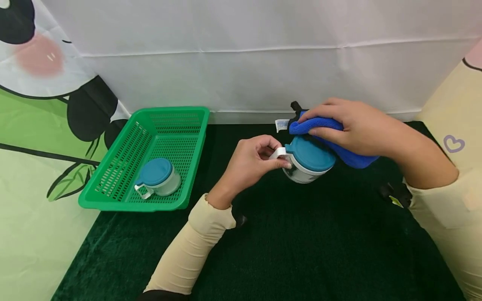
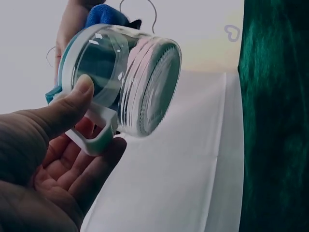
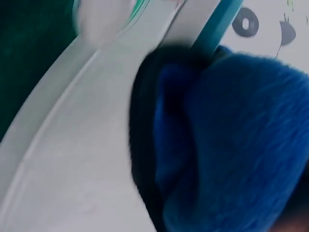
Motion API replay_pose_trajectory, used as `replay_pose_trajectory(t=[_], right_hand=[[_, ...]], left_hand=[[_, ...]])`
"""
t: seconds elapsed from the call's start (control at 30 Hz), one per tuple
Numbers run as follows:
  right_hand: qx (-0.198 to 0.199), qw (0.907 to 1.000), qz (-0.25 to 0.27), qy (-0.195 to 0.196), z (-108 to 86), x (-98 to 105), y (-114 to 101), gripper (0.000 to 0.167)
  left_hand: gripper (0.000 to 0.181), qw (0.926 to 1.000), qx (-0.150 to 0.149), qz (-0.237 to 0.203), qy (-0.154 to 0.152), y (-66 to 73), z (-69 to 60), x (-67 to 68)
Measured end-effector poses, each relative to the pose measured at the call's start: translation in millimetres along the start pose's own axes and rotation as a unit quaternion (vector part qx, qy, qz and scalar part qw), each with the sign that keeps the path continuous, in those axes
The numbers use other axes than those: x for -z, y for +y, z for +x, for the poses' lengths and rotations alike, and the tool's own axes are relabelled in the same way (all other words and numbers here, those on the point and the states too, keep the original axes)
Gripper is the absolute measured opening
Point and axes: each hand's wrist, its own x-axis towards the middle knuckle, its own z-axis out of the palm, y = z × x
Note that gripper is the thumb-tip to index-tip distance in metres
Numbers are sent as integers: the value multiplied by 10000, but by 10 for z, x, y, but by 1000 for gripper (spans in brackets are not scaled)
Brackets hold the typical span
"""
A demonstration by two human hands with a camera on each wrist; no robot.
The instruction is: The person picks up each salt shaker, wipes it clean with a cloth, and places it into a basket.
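Observation:
A clear glass seasoning jar (image 2: 104,63) with a teal-blue lid (image 1: 313,154) is held up above the dark green cloth, tilted. My left hand (image 1: 254,161) grips its white handle (image 2: 96,137), thumb pressed along the handle's top in the left wrist view. My right hand (image 1: 348,125) holds a folded blue towel (image 1: 355,156) with a black edge and a white tag, bringing it against the lid and far side of the jar. In the right wrist view the towel (image 3: 246,140) hides most of the jar and fingers.
On the left stands a green plastic basket (image 1: 196,167) with slotted walls. Inside it sits a second jar (image 1: 165,184) with a blue lid and white handle. Dark green cloth (image 1: 301,251) covers the table. A white sheet (image 1: 263,79) hangs behind, with printed sheets at both sides.

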Motion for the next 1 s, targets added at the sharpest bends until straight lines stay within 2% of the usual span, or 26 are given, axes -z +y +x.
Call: replay_pose_trajectory(t=[0.1, 0.17, 0.27, 0.37, 0.5, 0.57, 0.7, 0.77, 0.83, 0.93, 1.0], right_hand=[[159, 9951, -940, 248, -9, -59, -188, 33], [298, 9894, -1349, 457, -46, -104, -285, 33], [606, 9818, -1674, 666, -114, -149, -373, 33], [895, 9771, -1783, 738, -193, -159, -400, 35], [1044, 9789, -1597, 733, -297, -120, -324, 40], [914, 9840, -1337, 742, -340, -89, -248, 41], [397, 9952, -448, 772, -373, -28, -69, 40], [231, 9966, 40, 788, -355, -1, 6, 39], [262, 9961, 368, 752, -310, 23, 55, 38], [306, 9970, 385, 597, -218, 54, 57, 35], [331, 9982, 45, 505, -159, 59, 13, 34]], left_hand=[[18, 9997, 150, 159, 133, 2, 3, -17], [19, 9992, 233, 252, 212, 4, 5, -22], [19, 9982, 352, 361, 325, 3, 5, -24], [18, 9972, 430, 429, 441, -2, 4, -17], [17, 9967, 491, 318, 566, -9, -1, 10], [17, 9970, 460, 150, 596, -8, -3, 30], [16, 9976, 250, -218, 605, -7, -12, 69], [15, 9976, 124, -365, 566, -15, -16, 79], [16, 9980, 25, -423, 462, -19, -22, 79], [17, 9988, -46, -409, 281, -13, -30, 63], [17, 9992, -37, -313, 239, -8, -35, 48]])
